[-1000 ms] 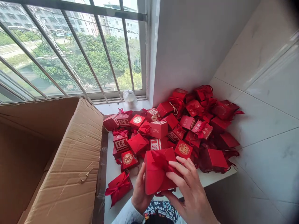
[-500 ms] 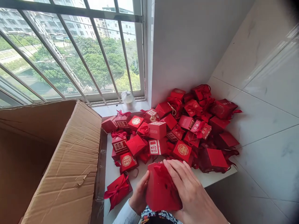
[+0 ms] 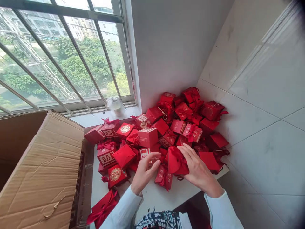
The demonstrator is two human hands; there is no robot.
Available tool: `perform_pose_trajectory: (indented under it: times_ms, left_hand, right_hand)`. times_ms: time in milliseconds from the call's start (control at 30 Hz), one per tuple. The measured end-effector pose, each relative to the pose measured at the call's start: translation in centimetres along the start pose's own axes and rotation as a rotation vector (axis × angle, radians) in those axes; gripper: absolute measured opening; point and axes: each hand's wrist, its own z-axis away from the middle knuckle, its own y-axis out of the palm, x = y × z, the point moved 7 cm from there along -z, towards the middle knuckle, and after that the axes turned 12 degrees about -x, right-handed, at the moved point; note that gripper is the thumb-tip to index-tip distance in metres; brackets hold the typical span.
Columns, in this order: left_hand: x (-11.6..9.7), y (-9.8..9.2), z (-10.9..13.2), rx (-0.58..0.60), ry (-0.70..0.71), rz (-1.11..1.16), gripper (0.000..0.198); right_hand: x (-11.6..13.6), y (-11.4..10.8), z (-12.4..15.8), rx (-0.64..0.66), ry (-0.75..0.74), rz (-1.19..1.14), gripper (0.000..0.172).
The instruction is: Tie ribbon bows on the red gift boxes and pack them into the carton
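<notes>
Half a second ago both hands held the ribbon-tied red gift box [image 3: 173,163]; now it sits right of the cardboard carton [image 3: 43,162], at the near side of the favor-box pile [image 3: 147,136]. The left hand [image 3: 145,171], on the carton's side of it, has let go, grip loosely parted. The right hand [image 3: 196,167] touches its side farther from the carton; thumb hidden, so I cannot tell how firmly its grip closes.

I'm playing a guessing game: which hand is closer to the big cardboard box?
Left. The left hand is apart from the cardboard box, over to its right; the right hand is farther right, touching a red ribboned box.
</notes>
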Motion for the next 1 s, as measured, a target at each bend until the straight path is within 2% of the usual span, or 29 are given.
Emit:
perform_pose_trajectory:
  times_ms: [200, 300, 367, 433, 533, 600, 767, 1000]
  left_hand:
    - [-1.9, 3.7, -5.5, -0.035, 0.198, -0.236, 0.037]
    - [-2.3, 5.5, -7.1, -0.071, 0.256, -0.339, 0.033]
    - [-2.5, 6.4, -7.7, -0.07, 0.265, -0.393, 0.025]
    - [-2.3, 6.8, -8.1, -0.072, 0.232, -0.418, 0.018]
    - [-1.5, 6.6, -8.6, -0.049, 0.117, -0.363, 0.016]
    - [-0.9, 6.4, -8.9, -0.029, 0.042, -0.283, 0.015]
    - [0.0, 6.0, -9.3, -0.063, -0.043, -0.154, 0.018]
    - [0.5, 6.0, -9.3, -0.166, -0.039, -0.099, 0.015]
  right_hand:
    - [-4.5, 4.6, -1.9, 0.219, -0.01, -0.001, 0.096]
    - [-5.3, 4.8, -1.5, 0.219, -0.003, -0.074, 0.1]
    - [-5.7, 4.0, -0.9, 0.149, 0.044, -0.149, 0.101]
    - [-6.3, 2.9, -0.3, 0.01, 0.13, -0.209, 0.085]
    - [-6.7, 1.6, 0.4, -0.228, 0.224, -0.229, 0.045]
    - [-6.2, 1.5, 0.3, -0.292, 0.206, -0.211, 0.034]
    - [-4.9, 2.3, -1.4, -0.252, 0.106, -0.162, 0.024]
    - [-5.2, 3.0, -2.2, -0.147, 0.065, -0.21, 0.012]
